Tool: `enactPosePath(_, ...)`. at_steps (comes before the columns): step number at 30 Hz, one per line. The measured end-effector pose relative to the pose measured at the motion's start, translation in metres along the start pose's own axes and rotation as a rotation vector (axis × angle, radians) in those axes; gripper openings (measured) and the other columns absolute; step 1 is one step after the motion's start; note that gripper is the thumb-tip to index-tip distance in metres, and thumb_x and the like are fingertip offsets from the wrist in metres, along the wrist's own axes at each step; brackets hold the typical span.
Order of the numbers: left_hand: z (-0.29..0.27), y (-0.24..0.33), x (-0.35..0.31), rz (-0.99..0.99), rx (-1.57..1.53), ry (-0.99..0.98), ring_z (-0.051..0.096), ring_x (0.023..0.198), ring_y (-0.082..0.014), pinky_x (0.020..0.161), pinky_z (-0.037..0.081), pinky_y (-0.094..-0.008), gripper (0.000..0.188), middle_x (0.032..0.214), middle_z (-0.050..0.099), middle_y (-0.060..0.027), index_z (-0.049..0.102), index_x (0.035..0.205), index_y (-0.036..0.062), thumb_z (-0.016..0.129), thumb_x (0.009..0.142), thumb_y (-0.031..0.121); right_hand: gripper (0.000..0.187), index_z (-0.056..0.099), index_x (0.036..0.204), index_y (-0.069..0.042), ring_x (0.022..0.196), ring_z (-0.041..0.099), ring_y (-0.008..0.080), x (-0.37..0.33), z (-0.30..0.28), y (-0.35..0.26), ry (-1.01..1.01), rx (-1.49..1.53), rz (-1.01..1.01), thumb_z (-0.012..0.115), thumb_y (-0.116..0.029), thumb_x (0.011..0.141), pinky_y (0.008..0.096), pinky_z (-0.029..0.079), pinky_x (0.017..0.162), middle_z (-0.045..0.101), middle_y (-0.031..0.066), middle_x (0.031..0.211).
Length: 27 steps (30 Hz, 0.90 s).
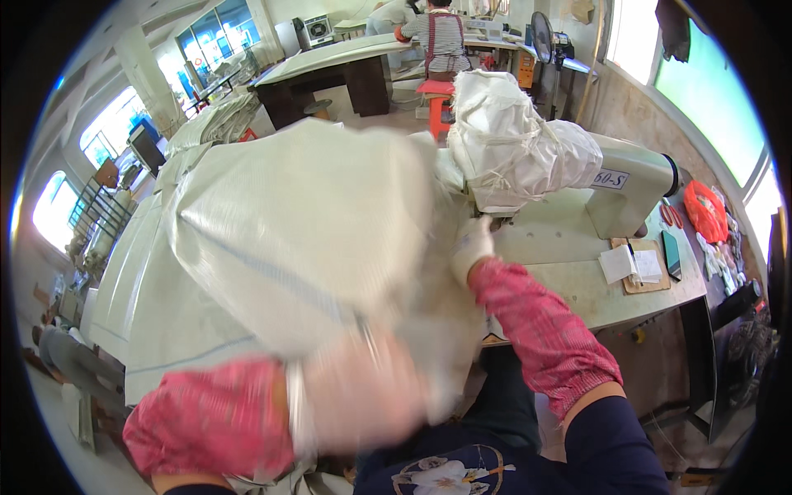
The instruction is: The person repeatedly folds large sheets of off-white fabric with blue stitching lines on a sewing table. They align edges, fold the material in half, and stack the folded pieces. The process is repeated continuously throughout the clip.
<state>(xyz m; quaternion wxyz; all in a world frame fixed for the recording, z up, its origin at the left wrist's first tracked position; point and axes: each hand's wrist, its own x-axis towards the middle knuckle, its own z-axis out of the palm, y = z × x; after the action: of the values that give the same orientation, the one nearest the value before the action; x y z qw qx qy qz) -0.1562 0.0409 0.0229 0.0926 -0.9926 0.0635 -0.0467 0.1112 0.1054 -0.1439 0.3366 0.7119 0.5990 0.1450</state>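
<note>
A large off-white woven plastic sheet (305,206) with a blue stripe billows over the work surface on the left. Its right part is smeared by motion. My left hand (371,396) is low in front of me against the near edge of the sheet, too blurred to show its fingers. In a white glove, my right hand (472,247) is closed at the sheet's right edge, just below the sewing head. That head belongs to an industrial sewing machine (631,177), wrapped in white woven cloth (516,148). Its needle is hidden.
On the machine table (561,285) at right lie a clipboard with papers (639,266), a phone-like green slab (671,254) and red scissors (671,215). A red plastic bag (705,211) sits beyond. Another person (441,41) sits at the back near a standing fan (542,37).
</note>
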Motion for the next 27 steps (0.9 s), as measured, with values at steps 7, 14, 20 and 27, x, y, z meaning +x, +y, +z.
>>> enactPosePath(7,-0.016,0.075,0.063,0.529,-0.345,0.128,0.055,0.089,-0.0276,0.09,0.041,-0.0405,0.024,0.089,0.058,-0.0131,0.064,0.071,0.0051,0.06,0.071,0.028,0.037,0.062,0.127,-0.008,0.125,0.05,0.0341,-0.154,0.025,-0.083,0.29,1.092,-0.712,0.056,-0.023,0.093,0.0591,0.035,0.097,0.058,0.0134,0.134)
enactPosePath(14,0.116,-0.019,0.098,0.189,0.08,-0.223,0.045,0.131,-0.0271,0.109,0.029,-0.0493,0.068,0.137,0.05,-0.0152,0.04,0.142,0.0003,0.047,0.095,0.049,0.038,0.058,0.129,-0.005,0.12,0.054,0.0307,-0.265,0.07,-0.091,0.214,1.73,-0.826,0.059,-0.015,0.093,0.0434,0.041,0.097,0.058,0.0177,0.131)
enactPosePath(20,0.182,-0.014,0.058,0.048,-0.017,-0.318,0.06,0.102,-0.0274,0.101,0.036,-0.0479,0.064,0.119,0.056,-0.0117,0.037,0.147,0.0056,0.045,0.096,0.045,0.027,0.063,0.113,-0.001,0.096,0.066,0.0317,-0.272,0.062,-0.06,0.315,1.715,0.171,0.061,-0.016,0.091,0.0376,0.051,0.079,0.068,0.0189,0.105)
enactPosePath(27,0.172,-0.009,0.076,0.071,-0.099,-0.301,0.061,0.087,-0.0274,0.084,0.04,-0.0444,0.056,0.096,0.057,-0.0102,0.046,0.143,0.0238,0.053,0.092,0.046,0.035,0.059,0.118,0.004,0.074,0.068,0.0343,-0.224,0.062,-0.079,0.23,1.738,0.43,0.057,-0.016,0.089,0.0425,0.051,0.064,0.067,0.0195,0.08)
